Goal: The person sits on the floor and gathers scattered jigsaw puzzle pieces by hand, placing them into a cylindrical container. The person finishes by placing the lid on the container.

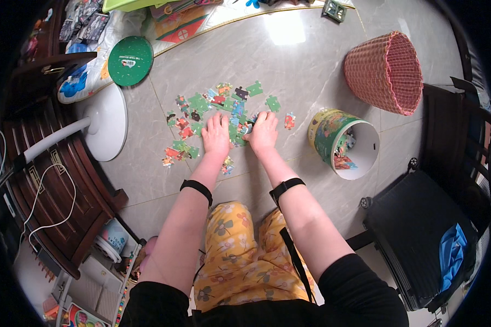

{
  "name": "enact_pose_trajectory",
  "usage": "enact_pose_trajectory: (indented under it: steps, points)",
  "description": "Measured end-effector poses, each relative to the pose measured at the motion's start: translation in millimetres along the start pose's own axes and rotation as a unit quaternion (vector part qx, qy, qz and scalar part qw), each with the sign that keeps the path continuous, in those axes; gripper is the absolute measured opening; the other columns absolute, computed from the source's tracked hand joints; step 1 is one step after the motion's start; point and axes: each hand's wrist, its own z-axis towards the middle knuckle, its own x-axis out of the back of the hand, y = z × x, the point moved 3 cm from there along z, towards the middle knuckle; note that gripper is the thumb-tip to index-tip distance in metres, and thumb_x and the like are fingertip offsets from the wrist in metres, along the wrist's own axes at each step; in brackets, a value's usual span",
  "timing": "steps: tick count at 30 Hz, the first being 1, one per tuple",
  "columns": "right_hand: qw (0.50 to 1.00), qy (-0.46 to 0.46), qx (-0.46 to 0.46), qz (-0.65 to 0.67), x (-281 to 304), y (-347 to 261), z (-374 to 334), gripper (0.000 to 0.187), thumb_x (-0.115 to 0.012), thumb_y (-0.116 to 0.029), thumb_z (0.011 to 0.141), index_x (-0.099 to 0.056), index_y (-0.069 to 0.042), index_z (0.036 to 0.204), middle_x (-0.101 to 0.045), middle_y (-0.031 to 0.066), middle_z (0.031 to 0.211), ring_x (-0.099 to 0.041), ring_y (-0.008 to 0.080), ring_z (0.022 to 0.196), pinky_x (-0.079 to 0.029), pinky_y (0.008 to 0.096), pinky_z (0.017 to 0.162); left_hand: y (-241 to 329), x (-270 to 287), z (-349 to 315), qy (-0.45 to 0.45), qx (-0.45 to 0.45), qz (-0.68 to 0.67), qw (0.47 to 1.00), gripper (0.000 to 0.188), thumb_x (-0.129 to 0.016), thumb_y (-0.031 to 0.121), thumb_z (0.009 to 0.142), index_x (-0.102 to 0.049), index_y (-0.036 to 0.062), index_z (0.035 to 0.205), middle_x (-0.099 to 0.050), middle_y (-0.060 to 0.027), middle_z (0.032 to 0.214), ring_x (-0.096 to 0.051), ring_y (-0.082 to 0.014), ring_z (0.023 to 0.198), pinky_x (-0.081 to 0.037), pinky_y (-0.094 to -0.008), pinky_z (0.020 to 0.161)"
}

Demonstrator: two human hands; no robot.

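Tiled floor [311,71]: both hands [217,134] [263,132] on scattered puzzle pieces [202,103].

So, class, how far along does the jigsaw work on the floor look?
Done: the green lid is off and pieces are tipped out on the floor. In hand: left hand and right hand press pieces together. Left: most loose pieces lie scattered, and more sit in the tub.

Pale grey glossy floor tiles [311,60], with a bright patch of reflected light [285,27] beyond the fingers. Dark wooden cabinet [49,180] far to their left, the white round base of a floor fan [110,121] beside it. Woven pink basket [386,72] to their upper right; black suitcase [420,234] lower right.
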Motion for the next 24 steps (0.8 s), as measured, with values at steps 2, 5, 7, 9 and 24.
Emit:
enact_pose_trajectory:
  steps: [2,5,7,9,24]
  points:
    - [0.999,0.008,0.023,0.020,-2,4,3,0.083,-0.092,-0.011,0.056,-0.045,-0.003,0.124,-0.051,0.0154,0.120,-0.053,0.0350,0.114,-0.054,0.0451,0.090,1,-1,0,0.009,-0.009,-0.002,1.000,0.103,-0.094,0.016,0.050,-0.042,0.0104,0.139,-0.045,-0.0065,0.136,-0.047,-0.0267,0.126,-0.046,-0.0473,0.097]
    - [0.991,-0.005,0.064,0.115,-13,9,5,0.077,-0.088,-0.007,0.060,-0.045,-0.004,0.123,-0.055,0.0185,0.119,-0.058,0.0376,0.110,-0.053,0.0453,0.090,0,-7,0,0.000,-0.033,-0.005,0.999,0.100,-0.093,0.015,0.052,-0.043,0.0100,0.138,-0.048,-0.0052,0.133,-0.047,-0.0258,0.125,-0.046,-0.0496,0.096]
    - [0.978,-0.020,0.064,0.199,-24,10,-3,0.070,-0.084,-0.004,0.063,-0.045,-0.005,0.122,-0.058,0.0212,0.119,-0.061,0.0399,0.107,-0.052,0.0455,0.090,1,-13,0,-0.033,-0.041,-0.007,0.999,0.098,-0.092,0.014,0.054,-0.043,0.0107,0.138,-0.051,-0.0047,0.132,-0.048,-0.0253,0.125,-0.045,-0.0510,0.096]
    - [0.972,-0.023,0.068,0.222,-32,9,-5,0.064,-0.079,-0.002,0.065,-0.046,-0.004,0.120,-0.061,0.0238,0.118,-0.062,0.0420,0.107,-0.052,0.0459,0.090,-1,-13,0,-0.015,-0.046,-0.013,0.999,0.095,-0.091,0.015,0.055,-0.044,0.0115,0.137,-0.053,-0.0049,0.128,-0.049,-0.0255,0.123,-0.045,-0.0514,0.095]
    - [0.959,-0.088,0.037,0.268,-28,1,-13,0.059,-0.086,-0.017,0.064,-0.056,-0.001,0.111,-0.066,0.0206,0.106,-0.065,0.0367,0.100,-0.052,0.0434,0.086,-8,-21,-2,0.055,-0.039,-0.121,0.990,0.069,-0.089,0.013,0.058,-0.052,0.0101,0.117,-0.054,-0.0072,0.119,-0.052,-0.0283,0.119,-0.047,-0.0494,0.094]
